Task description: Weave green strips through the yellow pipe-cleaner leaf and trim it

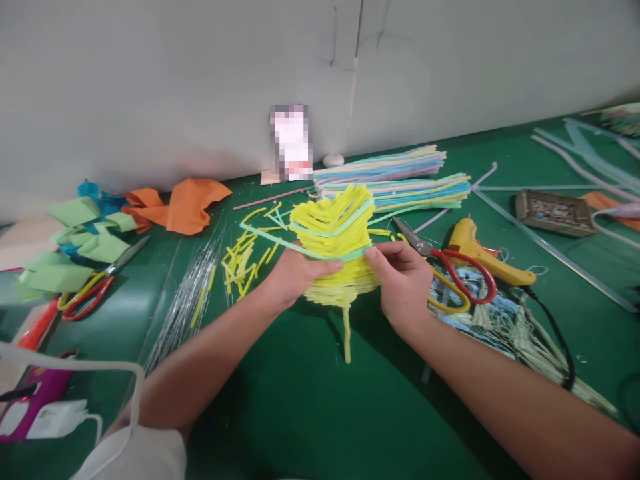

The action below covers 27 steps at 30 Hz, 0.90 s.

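A yellow leaf shape made of pipe cleaners is held up between my two hands, its stem hanging down. Mint-green pipe cleaners cross it in V-shaped bands, with one loose end sticking out to the left. My left hand grips the left edge, thumb lying on the front and fingers hidden behind. At the right edge, my right hand pinches the leaf by the end of the lower green strip. Just beside the right hand lie scissors with red and yellow handles.
Bundles of pastel pipe cleaners lie behind the leaf. A yellow glue gun and tassels are on the right. Leftward are yellow offcuts, thin wires, more scissors and orange sheets. A phone leans on the wall.
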Each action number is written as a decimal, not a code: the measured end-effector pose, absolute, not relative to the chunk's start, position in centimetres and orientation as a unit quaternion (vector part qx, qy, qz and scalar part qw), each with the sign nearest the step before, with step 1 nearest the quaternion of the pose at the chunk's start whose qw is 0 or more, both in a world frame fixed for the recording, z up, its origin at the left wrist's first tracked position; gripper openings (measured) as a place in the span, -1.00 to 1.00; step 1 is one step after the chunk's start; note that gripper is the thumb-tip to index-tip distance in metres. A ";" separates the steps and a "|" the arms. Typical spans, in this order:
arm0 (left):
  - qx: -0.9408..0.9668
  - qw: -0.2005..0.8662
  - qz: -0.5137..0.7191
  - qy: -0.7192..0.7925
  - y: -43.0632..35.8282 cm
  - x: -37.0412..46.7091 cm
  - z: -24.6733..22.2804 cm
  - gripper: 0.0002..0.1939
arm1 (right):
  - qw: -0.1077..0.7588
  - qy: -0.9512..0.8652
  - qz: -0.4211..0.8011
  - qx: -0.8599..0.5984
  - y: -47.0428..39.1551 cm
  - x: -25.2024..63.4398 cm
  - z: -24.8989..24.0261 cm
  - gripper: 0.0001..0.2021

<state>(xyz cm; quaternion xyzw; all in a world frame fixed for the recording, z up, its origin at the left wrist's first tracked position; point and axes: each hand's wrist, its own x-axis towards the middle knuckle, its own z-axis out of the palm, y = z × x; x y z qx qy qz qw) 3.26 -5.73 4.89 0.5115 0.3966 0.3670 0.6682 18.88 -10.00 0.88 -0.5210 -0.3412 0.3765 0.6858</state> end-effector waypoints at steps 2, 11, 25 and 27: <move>0.508 0.671 0.365 0.399 -5.8 3.2 5.0 -0.46 | 0.681 -0.349 0.378 -0.522 -9.9 19.0 0.8 -0.80; 0.519 0.649 0.374 0.411 -5.8 3.3 5.0 -0.44 | 0.671 -0.349 0.419 -0.502 -9.2 19.4 0.1 -0.80; 0.501 0.671 0.360 0.412 -5.5 3.4 4.7 -0.50 | 0.630 -0.319 0.524 -0.476 -8.9 19.3 -0.5 -0.74; 0.494 0.678 0.359 0.408 -5.6 3.5 4.7 -0.52 | 0.638 -0.308 0.531 -0.464 -8.8 19.2 -0.5 -0.74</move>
